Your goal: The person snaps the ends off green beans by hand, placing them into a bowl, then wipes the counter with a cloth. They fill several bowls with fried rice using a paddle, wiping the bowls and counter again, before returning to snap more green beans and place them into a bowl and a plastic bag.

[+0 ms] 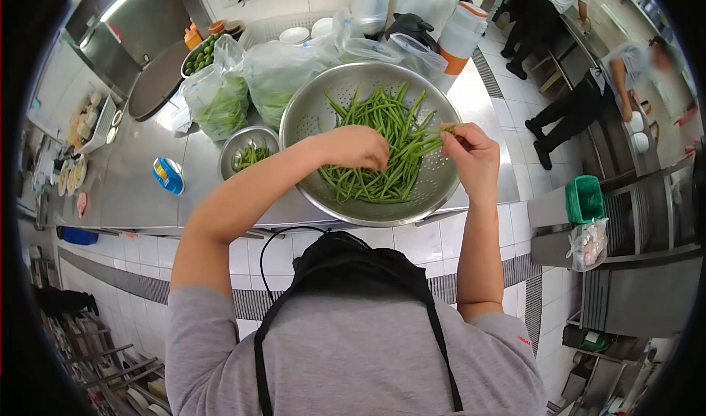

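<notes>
A large metal colander (305,114) full of long green beans (393,122) stands on the steel counter in front of me. My left hand (357,148) is over the beans, its fingers curled; whatever is between them is hidden. At the colander's right side, my right hand (472,151) is closed in a pinch on the end of a green bean (435,130). Left of the colander stands a small metal bowl (226,158) with short green pieces in it.
Plastic bags of greens (217,103) lie behind the small bowl. A blue and white packet (168,175) lies on the counter (132,195). An orange and white jug (462,37) stands at the back. Two people work at a side counter on the right, near a green bin (585,199).
</notes>
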Demonstrator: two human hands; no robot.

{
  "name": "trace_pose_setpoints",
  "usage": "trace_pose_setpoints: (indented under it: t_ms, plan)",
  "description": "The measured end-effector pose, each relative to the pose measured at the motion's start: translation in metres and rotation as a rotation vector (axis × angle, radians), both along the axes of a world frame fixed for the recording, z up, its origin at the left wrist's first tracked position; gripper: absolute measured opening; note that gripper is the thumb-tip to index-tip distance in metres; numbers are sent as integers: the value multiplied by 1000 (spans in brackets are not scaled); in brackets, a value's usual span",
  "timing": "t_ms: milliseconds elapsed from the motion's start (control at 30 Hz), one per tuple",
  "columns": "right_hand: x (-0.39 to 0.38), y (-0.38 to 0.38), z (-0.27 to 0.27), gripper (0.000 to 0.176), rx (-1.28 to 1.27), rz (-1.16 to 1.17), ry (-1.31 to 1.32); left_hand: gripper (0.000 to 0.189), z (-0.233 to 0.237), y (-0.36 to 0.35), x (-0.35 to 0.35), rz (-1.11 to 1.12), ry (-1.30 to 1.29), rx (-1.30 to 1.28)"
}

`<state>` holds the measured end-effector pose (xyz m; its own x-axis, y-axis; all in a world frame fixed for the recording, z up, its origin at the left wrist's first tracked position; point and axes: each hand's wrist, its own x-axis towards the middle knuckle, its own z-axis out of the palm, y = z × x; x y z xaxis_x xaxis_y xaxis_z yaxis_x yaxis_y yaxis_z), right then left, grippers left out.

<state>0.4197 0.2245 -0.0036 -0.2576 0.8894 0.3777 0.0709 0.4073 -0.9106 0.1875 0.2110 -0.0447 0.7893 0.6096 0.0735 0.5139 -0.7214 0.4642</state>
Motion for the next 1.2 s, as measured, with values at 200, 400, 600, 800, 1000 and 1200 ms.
trace_pose_setpoints:
  t_ms: [200, 400, 600, 800, 1000, 1200]
  plan:
    - [-11, 3, -17, 9, -267, 111, 52, 20, 35, -17, 28, 566, -746, -322]
    - [-29, -2, 1, 7, -300, 141, 175, 20, 39, -26, 34, 583, -643, 218]
    - [-49, 1, 12, 8, -155, 255, 58, 21, 47, -39, 24, 649, -452, 426]
    - [-74, 8, 38, 13, -204, 456, 155, 23, 51, -33, 5, 498, -955, -40]
    - [-98, 28, 26, 13, -332, 577, 134, 31, 33, -44, -20, 349, -1358, -1007]
    - [-114, 30, 34, 18, -218, 657, -15, 28, 44, -55, -27, 375, -1332, -1039]
